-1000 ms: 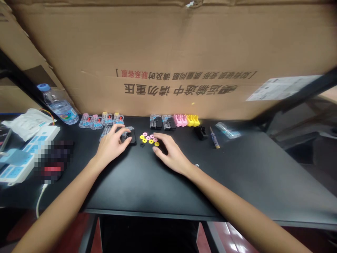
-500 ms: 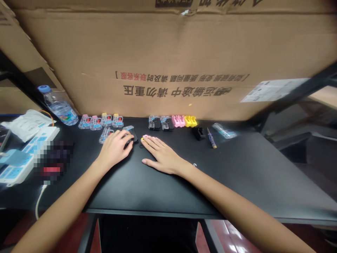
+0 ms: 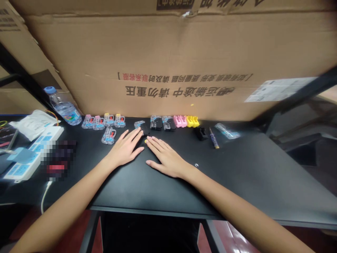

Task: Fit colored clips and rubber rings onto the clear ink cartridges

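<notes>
My left hand (image 3: pixel 126 147) lies flat on the black table with its fingers stretched out, holding nothing. Just past its fingertips is a clear and black plastic piece (image 3: pixel 139 124), partly covered by the fingers. My right hand (image 3: pixel 168 159) also rests palm down, fingers extended. A small yellow piece (image 3: pixel 145 141) peeks out at its fingertips; anything else beneath that hand is hidden. Left of my left hand sits a clear plastic case with a red part (image 3: pixel 108 135). Beyond the hands stand two clear and black cases (image 3: pixel 168 123).
Along the back are several clear cases (image 3: pixel 98 122), a pink holder (image 3: pixel 180 121) and a yellow holder (image 3: pixel 192 121). To the right lie a black part (image 3: pixel 200 133), a screwdriver (image 3: pixel 214 138) and a plastic bag (image 3: pixel 228 131). A water bottle (image 3: pixel 65 109) and power strip (image 3: pixel 34 153) are left.
My left hand has opened from a curled pose over the clear and black piece and now lies flat. That piece sits farther back and right. My right hand stays flat; the view shifted slightly.
</notes>
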`<state>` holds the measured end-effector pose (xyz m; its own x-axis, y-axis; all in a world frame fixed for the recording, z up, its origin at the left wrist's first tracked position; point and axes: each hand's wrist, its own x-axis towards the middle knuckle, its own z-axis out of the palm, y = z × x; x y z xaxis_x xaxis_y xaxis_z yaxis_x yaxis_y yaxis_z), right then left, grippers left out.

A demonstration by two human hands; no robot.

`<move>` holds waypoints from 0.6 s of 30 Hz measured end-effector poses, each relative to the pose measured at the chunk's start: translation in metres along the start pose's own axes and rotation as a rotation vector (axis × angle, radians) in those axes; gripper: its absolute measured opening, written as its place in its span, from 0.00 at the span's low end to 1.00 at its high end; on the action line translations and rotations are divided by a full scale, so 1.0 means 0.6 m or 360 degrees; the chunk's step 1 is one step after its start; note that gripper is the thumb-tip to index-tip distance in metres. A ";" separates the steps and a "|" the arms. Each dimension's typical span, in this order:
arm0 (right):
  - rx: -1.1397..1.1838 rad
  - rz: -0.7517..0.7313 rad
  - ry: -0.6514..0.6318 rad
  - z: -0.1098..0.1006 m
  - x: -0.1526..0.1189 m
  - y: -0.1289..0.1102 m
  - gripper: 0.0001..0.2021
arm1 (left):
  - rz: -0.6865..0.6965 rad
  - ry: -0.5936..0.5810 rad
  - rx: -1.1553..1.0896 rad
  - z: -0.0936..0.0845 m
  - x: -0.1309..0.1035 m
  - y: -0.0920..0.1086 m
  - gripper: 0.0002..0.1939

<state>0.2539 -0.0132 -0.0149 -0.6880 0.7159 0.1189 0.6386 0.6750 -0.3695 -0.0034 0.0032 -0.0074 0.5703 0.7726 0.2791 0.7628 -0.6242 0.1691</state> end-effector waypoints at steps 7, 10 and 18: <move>0.0007 -0.0012 0.0090 -0.004 0.005 0.007 0.41 | -0.0003 0.0106 0.0059 -0.021 -0.001 0.003 0.26; -0.0003 0.0002 0.0124 -0.004 0.019 0.013 0.39 | 0.0035 0.0057 0.0060 -0.019 -0.002 0.001 0.24; 0.0040 0.0015 0.0161 0.001 0.052 0.020 0.35 | -0.0029 0.0043 0.0042 0.003 0.001 -0.012 0.26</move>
<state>0.2400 0.0170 -0.0164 -0.6429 0.7375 0.2070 0.6353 0.6644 -0.3937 -0.0079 0.0085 -0.0103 0.5479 0.7802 0.3018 0.7811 -0.6063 0.1494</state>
